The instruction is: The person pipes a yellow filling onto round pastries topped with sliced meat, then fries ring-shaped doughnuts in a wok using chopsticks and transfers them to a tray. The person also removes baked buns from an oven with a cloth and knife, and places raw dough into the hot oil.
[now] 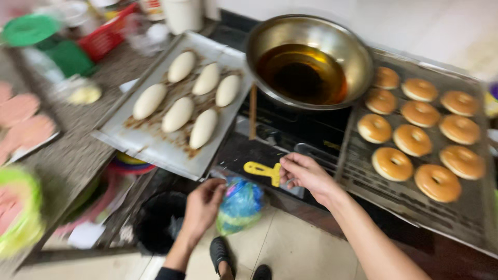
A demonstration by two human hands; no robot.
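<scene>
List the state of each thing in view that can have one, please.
Round metal wok: holds dark amber oil.
Left metal tray: carries six pale oval dough pieces, uncooked.
Right dark tray: carries eleven golden-brown ring doughnuts.
Left hand: grips blue-green plastic bag.
Right hand: pinches yellow tool.

Shiny metal bowl [311, 39], crinkly glossy plastic bag [240, 204], glossy fried doughnuts [413, 140], smooth matt dough [178, 114]

- My hands sit in the one open strip, the dark stove front [290, 137].
- Dough tray [155, 148] overhangs on the left, doughnut tray [363, 197] walls off the right.
- Oil wok [309, 59] blocks straight ahead, with a wooden stick [253, 111] leaning under it.
- Below me it's open floor [295, 249], apart from the black bin [158, 220].
</scene>
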